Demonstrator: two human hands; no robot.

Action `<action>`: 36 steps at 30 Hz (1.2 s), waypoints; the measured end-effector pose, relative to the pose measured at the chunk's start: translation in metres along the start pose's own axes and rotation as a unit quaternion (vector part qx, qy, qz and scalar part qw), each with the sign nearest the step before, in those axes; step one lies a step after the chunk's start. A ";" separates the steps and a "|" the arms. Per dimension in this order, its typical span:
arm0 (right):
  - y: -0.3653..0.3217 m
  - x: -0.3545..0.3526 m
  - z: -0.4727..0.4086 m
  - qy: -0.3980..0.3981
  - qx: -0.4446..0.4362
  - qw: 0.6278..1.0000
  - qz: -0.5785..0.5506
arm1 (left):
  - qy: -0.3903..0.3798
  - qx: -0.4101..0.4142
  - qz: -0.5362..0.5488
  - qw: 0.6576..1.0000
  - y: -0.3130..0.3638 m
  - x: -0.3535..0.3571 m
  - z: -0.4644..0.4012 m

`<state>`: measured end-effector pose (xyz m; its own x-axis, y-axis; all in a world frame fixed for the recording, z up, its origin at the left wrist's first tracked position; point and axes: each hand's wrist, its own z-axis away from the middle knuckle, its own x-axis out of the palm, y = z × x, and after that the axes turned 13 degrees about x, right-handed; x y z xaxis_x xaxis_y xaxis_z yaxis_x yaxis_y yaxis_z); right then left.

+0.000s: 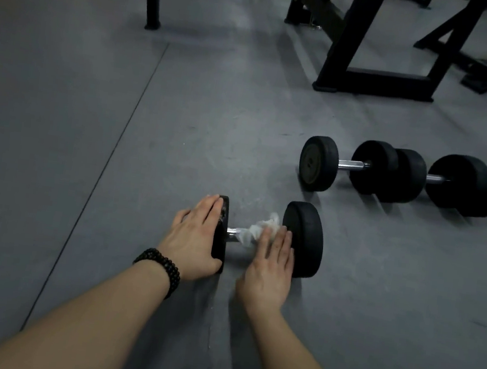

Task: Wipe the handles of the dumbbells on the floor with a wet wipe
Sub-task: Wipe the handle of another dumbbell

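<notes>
Floor: grey matting with a seam running diagonally down the left; everything else rests on it.
Bench frame: black steel legs at the top of the view, well apart from the hands.
Row of dumbbells: three black dumbbells lying end to end at right, their heads touching or overlapping, chrome handles showing between the heads; the last one is cut off by the right edge.
Near dumbbell: lies alone in front of that row, between the two hands, its axis running left to right.
Left hand: palm flat against the outer face of the near dumbbell's left head, fingers spread over its top rim, thumb hooked at its lower edge; a grip on the head, not on the handle.
Right hand: fingers together and laid forward over the handle's right end, just beside the right head, pressing the wipe down; not curled around anything visible.
Wet wipe: white, crumpled, wrapped on the handle under and ahead of the right fingertips.
Handle: a short chrome stretch bare beside the left head.
Bracelet: dark beads on the left wrist.
</notes>
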<state>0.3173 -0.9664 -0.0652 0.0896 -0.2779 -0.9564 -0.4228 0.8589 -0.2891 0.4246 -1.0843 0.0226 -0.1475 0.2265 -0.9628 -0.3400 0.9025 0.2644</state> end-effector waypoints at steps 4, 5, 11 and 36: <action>-0.021 -0.001 0.013 -0.057 -0.093 0.994 0.007 | -0.001 -0.018 0.004 1.000 0.004 -0.001 -0.008; -0.021 -0.001 0.012 -0.055 -0.108 0.993 -0.003 | -0.005 -0.023 0.005 1.000 0.005 -0.001 -0.010; -0.004 -0.001 -0.008 -0.035 -0.033 0.999 -0.016 | 0.012 0.013 -0.035 0.999 0.000 0.005 -0.004; -0.038 -0.001 -0.060 -0.070 -0.069 0.995 0.017 | 0.009 -0.053 -0.045 0.998 -0.019 0.014 -0.058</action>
<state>0.2787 -1.0245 -0.0505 0.1939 -0.1795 -0.9645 -0.5470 0.7963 -0.2582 0.3757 -1.1196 0.0076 -0.1283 0.1390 -0.9820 -0.4495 0.8744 0.1825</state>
